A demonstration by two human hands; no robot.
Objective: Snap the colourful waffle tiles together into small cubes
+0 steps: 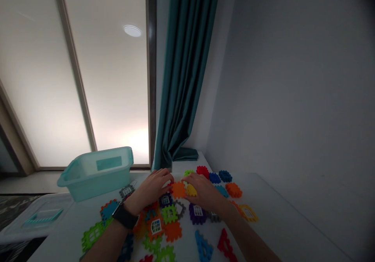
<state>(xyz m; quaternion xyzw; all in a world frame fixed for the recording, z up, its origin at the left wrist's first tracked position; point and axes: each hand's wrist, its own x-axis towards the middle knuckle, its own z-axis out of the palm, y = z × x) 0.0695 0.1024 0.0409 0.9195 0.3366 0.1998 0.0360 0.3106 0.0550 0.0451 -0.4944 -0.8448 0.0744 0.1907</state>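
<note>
Interlocking toothed plastic building tiles lie spread over a white table. Between my two hands is an orange square tile. My left hand, with a dark watch on its wrist, has curled fingers at the orange tile's left edge, beside a bit of red. My right hand closes on the same tile from the right, its fingers reaching over a yellow tile. Whether the yellow tile is joined to the orange one, I cannot tell. Just below are a lime-green window tile and a purple window tile.
A translucent teal bin stands at the back left, near its clear lid. Stacks of tiles, such as an orange stack, sit at the back right. A blue triangular piece and a red triangular piece lie in front.
</note>
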